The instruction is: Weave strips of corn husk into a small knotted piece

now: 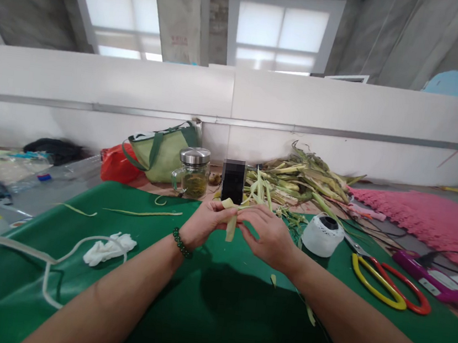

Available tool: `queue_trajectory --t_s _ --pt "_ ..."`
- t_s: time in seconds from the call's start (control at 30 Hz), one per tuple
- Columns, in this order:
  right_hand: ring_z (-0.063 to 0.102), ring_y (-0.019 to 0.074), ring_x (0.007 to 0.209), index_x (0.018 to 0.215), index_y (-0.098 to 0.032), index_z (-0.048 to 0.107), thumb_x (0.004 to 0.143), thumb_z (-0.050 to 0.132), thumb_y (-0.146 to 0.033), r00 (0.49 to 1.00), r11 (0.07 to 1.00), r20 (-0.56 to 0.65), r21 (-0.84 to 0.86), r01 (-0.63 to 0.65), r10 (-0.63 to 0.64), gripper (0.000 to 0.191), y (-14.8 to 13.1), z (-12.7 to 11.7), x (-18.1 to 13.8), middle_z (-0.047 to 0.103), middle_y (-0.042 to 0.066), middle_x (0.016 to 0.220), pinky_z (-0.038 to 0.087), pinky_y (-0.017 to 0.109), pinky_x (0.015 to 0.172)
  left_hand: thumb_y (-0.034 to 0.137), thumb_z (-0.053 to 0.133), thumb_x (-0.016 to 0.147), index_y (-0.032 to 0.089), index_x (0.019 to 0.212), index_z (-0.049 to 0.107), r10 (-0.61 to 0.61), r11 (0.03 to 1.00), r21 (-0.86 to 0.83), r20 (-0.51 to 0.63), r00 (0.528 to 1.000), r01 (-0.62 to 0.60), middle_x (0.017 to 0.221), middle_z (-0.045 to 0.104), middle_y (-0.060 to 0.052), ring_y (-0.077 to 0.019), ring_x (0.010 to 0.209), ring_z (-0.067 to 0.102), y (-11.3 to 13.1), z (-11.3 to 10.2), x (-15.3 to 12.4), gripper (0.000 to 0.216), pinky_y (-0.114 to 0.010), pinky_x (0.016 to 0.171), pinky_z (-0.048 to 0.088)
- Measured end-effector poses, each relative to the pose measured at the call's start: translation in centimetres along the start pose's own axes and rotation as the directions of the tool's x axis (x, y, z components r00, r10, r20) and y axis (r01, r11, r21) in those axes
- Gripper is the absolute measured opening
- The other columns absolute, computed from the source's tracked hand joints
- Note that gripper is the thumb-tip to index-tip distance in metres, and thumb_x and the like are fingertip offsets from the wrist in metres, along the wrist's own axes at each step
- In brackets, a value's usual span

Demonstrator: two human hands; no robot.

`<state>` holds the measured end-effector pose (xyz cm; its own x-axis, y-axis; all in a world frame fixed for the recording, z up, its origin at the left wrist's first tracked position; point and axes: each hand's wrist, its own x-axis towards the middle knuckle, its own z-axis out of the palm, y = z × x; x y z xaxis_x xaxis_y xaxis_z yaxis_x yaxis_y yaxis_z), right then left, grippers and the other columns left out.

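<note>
A pale yellow-green leaf strip [230, 232] is held up between my two hands above the green mat [210, 325]. The fingers of my left hand [205, 221] pinch it near its folded top, and one end hangs down. My right hand [267, 234] is closed with its fingertips on the strip's right side, touching or almost touching the left fingers. Part of the strip is hidden behind the fingers. Just beyond my hands a black phone-like device [233, 184] stands upright. Longer leaves and stalks [301, 175] lie in a heap behind it.
Scissors with yellow and red handles [390, 286] and a white spool [323, 237] lie to the right, near a purple device [431, 277]. A glass jar [194, 175] and a green bag [164, 155] stand at the back. White tissue [110, 249] and a pale cable [15, 246] lie left.
</note>
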<state>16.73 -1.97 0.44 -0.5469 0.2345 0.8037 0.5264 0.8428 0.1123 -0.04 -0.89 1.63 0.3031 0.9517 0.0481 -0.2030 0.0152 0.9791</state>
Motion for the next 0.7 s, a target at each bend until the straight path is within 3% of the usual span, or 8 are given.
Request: queue_trajectory --t_s 0.17,0.47,0.7 --pt "0.059 0.0174 0.084 0.089 -0.017 0.062 0.090 0.046 -0.016 1.000 0.999 -0.023 0.032 -0.016 0.016 0.016 0.68 -0.16 -0.01 0.065 0.008 0.090 0.051 0.032 0.075 0.041 0.082 0.051 0.012 0.073 0.071 -0.004 0.998 0.065 0.020 1.000 0.003 0.068 0.071 -0.005 -0.0167 0.065 0.066 -0.10 -0.35 0.26 0.039 -0.027 0.065 0.051" --pt "0.055 0.0177 0.070 0.085 -0.013 0.061 0.094 0.034 -0.013 0.973 0.937 0.186 -0.296 0.189 -0.137 0.028 0.35 -0.21 -0.32 0.060 0.008 0.075 0.044 0.029 0.059 0.042 0.083 0.047 0.014 0.067 0.072 0.041 0.991 0.124 0.005 0.999 -0.041 0.064 0.069 -0.002 -0.0132 0.059 0.062 -0.18 -0.28 0.57 0.036 -0.027 0.067 0.052" --pt "0.052 0.0162 0.062 0.086 -0.014 0.059 0.094 0.033 -0.014 0.966 0.914 0.220 -0.349 0.209 -0.137 0.027 0.09 -0.38 -0.28 0.057 0.006 0.071 0.039 0.028 0.052 0.038 0.081 0.052 0.014 0.071 0.072 0.101 0.981 0.167 -0.026 0.995 -0.095 0.066 0.070 -0.003 -0.0143 0.060 0.063 -0.44 -0.81 0.86 0.032 -0.025 0.062 0.051"
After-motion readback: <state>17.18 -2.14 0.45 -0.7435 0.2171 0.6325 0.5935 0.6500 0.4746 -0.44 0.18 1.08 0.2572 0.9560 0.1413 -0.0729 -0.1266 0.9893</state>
